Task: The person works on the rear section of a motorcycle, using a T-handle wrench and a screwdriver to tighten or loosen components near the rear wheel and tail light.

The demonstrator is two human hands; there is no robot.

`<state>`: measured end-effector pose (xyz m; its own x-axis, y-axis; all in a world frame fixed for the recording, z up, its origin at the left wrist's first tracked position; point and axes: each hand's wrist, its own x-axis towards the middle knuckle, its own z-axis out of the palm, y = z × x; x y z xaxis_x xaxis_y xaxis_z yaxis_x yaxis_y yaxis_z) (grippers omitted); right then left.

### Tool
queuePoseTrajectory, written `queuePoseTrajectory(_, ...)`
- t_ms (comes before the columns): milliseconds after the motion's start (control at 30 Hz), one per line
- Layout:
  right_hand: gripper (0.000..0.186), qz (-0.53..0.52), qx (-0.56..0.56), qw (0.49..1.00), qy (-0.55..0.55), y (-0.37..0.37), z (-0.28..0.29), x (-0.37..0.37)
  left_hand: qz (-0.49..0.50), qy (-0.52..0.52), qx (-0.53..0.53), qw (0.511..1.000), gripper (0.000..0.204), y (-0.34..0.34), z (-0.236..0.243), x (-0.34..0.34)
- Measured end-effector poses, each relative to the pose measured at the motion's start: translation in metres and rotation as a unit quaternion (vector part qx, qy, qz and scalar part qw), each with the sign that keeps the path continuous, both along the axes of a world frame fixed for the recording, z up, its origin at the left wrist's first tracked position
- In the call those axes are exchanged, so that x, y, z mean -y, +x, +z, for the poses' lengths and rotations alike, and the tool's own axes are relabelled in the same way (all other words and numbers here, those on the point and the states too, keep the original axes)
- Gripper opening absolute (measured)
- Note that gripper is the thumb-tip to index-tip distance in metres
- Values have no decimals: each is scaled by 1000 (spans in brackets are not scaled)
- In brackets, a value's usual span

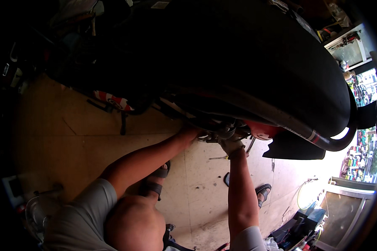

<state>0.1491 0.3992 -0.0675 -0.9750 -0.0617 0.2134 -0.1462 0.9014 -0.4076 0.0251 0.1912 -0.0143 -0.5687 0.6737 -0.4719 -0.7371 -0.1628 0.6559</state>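
A motorbike with a long black seat (pixel 259 62) fills the upper half of the view. My left hand (pixel 192 133) reaches in under its near side, and the dark bodywork hides the fingers. Close by on the right, my right hand (pixel 231 146), in a pale glove, is at a dark rounded metal part (pixel 227 130) below the seat. The fingers of that hand are mostly covered by the bike's parts, so its grip does not show. A red side panel (pixel 262 129) and a black grab rail (pixel 337 143) lie to the right of the hands.
A thin tool (pixel 218 158) lies on the pale tiled floor (pixel 205 188) beneath the right hand. A black mudguard flap (pixel 295 146) hangs at the bike's rear. My sandalled foot (pixel 156 184) stands near the left forearm. A dark box (pixel 314 216) and clutter sit at lower right.
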Motion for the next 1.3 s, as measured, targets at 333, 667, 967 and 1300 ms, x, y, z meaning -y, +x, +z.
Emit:
queuePoseTrajectory(333, 44, -30, 70, 982, -174, -3, -28, -18, -17, 9, -12, 1000, 47, 1, 1, 3)
queuePoseTrajectory(667, 50, -41, 119, 953, -275, -13, -17, -22, -52, -9, -37, 998, 57, -1, -2, 11)
queuePoseTrajectory(967, 50, -23, 33, 998, 41, -16, -20, -16, -37, -32, -36, 998, 57, -4, -14, 16)
queuePoseTrajectory(1300, 63, -42, 33, 995, 83, -7, -29, -24, -8, -64, -88, 994, 41, 0, 0, 10)
